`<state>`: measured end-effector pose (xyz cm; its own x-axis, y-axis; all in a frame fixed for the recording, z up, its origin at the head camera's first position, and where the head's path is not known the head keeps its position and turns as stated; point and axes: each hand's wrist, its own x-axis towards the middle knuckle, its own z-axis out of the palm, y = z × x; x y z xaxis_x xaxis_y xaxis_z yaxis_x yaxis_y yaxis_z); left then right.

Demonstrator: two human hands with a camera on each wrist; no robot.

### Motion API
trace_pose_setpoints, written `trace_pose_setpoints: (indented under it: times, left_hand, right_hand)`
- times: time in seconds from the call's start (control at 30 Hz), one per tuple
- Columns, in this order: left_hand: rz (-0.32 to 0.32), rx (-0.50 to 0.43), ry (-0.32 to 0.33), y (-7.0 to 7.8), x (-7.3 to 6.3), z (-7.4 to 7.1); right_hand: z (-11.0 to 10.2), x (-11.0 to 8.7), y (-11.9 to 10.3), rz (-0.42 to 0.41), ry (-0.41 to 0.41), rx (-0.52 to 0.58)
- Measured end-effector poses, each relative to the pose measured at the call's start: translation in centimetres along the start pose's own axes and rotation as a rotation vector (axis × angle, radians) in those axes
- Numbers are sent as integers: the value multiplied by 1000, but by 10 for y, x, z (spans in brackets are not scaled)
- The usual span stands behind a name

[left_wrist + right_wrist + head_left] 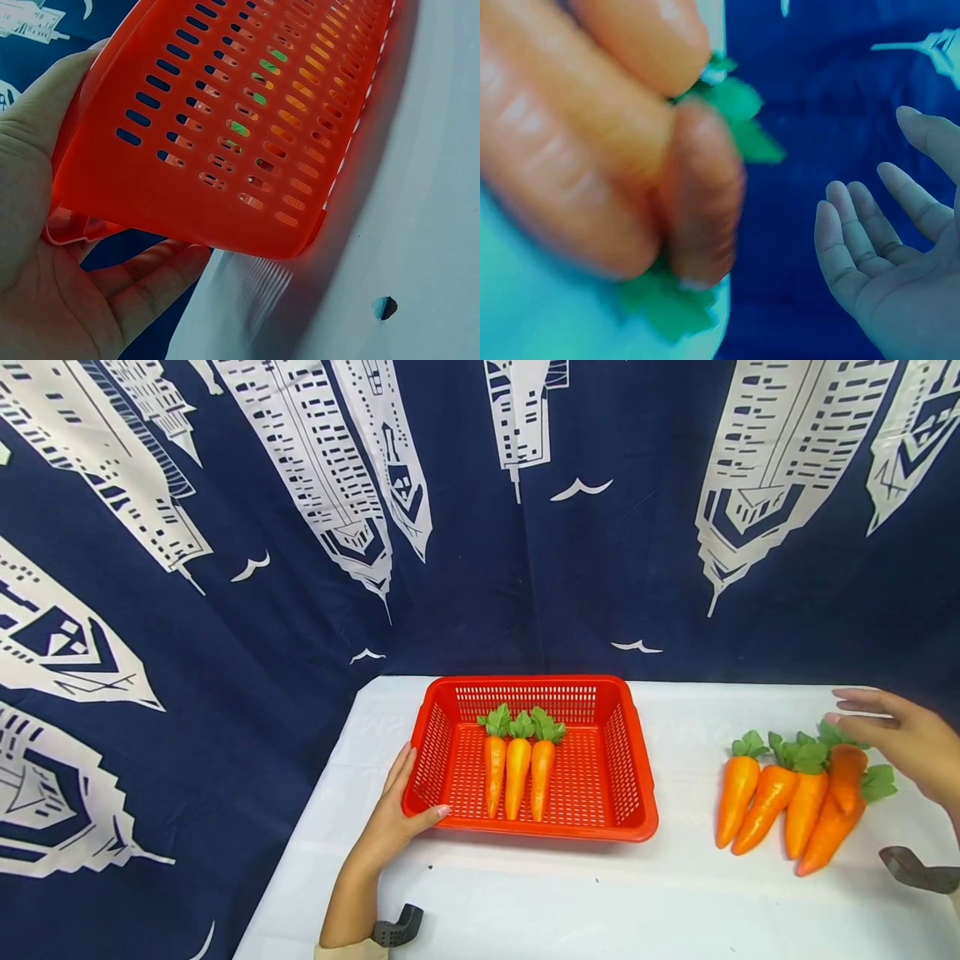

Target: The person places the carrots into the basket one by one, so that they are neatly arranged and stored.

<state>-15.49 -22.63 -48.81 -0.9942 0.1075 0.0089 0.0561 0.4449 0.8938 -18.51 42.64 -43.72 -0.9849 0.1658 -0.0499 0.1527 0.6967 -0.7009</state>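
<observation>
My left hand (401, 802) grips the near left corner of a red plastic basket (540, 832), thumb on the front rim and fingers along the left side. Inside the basket, three orange carrots (517, 777) with green leaves lie side by side, tops toward the back. At the right, several more carrots (772, 797) lie in a cluster on the table, the reddish one (847, 768) on top of another. Over the leaves at this cluster's far right is my right hand (911, 739), holding nothing. Its fingers (840, 232) are spread and slightly bent in the right wrist view.
A white cloth (525, 902) covers the table. Dark blue fabric (525, 585) printed with white buildings hangs behind it and along the left. Dark wrist straps (397, 927) show on both forearms. A small dark spot (385, 307) marks the white surface near the basket.
</observation>
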Motion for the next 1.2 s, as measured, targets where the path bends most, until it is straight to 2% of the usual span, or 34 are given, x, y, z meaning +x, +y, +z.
trace_pose_setpoints:
  times: [0.17, 0.3, 0.5, 0.57, 0.73, 0.97, 1.2]
  left_hand:
    - [-14, -3, -4, 1, -1, 1]
    - [-23, -3, 0, 1, -2, 1]
    - [6, 13, 0, -1, -1, 1]
    - [21, 15, 1, -2, -1, 1]
    - [28, 12, -2, -2, -1, 1]
    - [12, -6, -3, -1, -2, 1]
    - [13, 3, -2, -2, -2, 0]
  right_hand:
    - [-1, 2, 28, 59, -60, 37]
    - [1, 5, 48, 115, -78, 71]
    - [9, 10, 71, 182, -99, 40]
    - [12, 10, 77, 180, -93, 35]
    - [16, 8, 86, 172, -96, 9]
    - [20, 8, 84, 244, -116, -63]
    - [22, 12, 92, 225, -97, 23]
